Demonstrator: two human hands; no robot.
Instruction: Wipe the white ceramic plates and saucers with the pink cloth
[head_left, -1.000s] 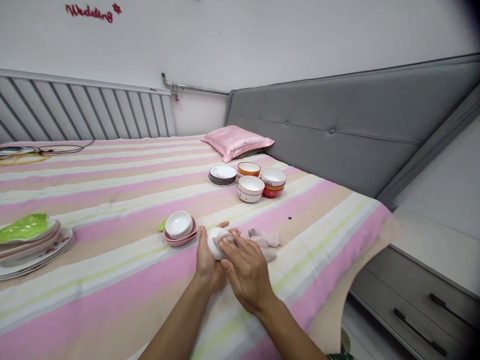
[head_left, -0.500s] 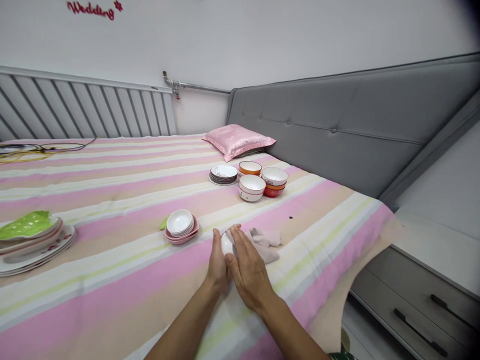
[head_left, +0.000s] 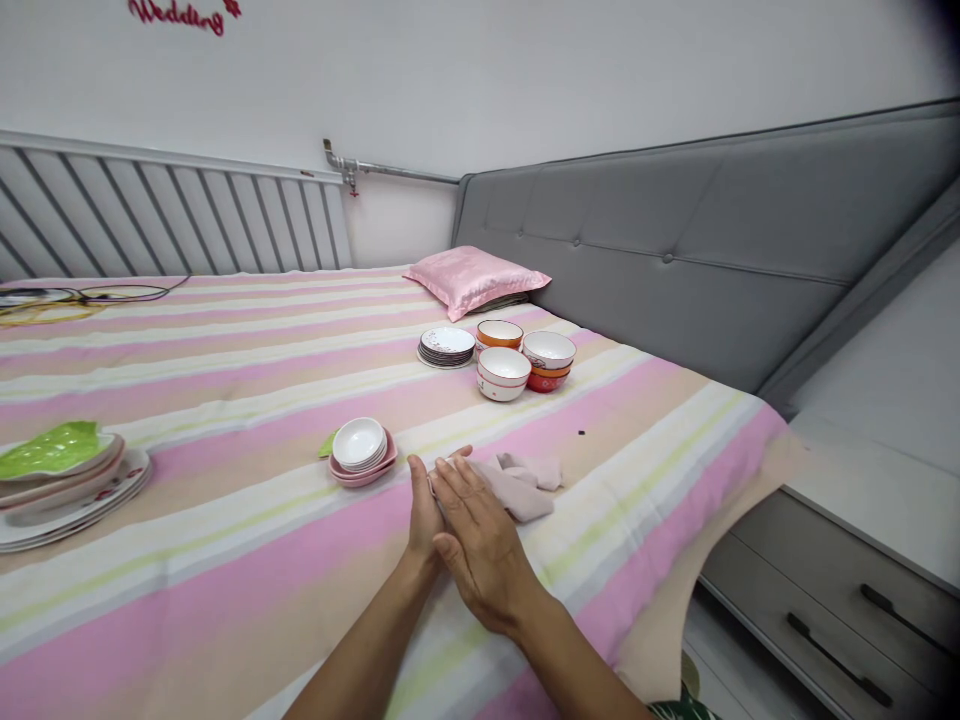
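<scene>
My left hand (head_left: 424,508) is turned on edge with its thumb up, closed around a small white dish that is now hidden between my palms. Across it lies my right hand (head_left: 480,545), pressing a pale pink cloth (head_left: 525,487) against the dish. The cloth's loose end trails onto the bed to the right of my fingers. Left of my hands, a stack of small white dishes (head_left: 358,442) sits on pink dishes (head_left: 365,475), with a bit of green showing beside them.
Stacked bowls (head_left: 504,372) and dark-edged plates (head_left: 447,345) stand farther back on the striped bed (head_left: 247,600). At far left are larger plates topped by a green leaf-shaped dish (head_left: 52,450). A pink pillow (head_left: 476,280) rests near the grey headboard (head_left: 637,220); a drawer cabinet (head_left: 840,590) stands right.
My right hand has slid left and over the white dish, which showed between my hands before and is now covered. My left hand has shifted slightly left.
</scene>
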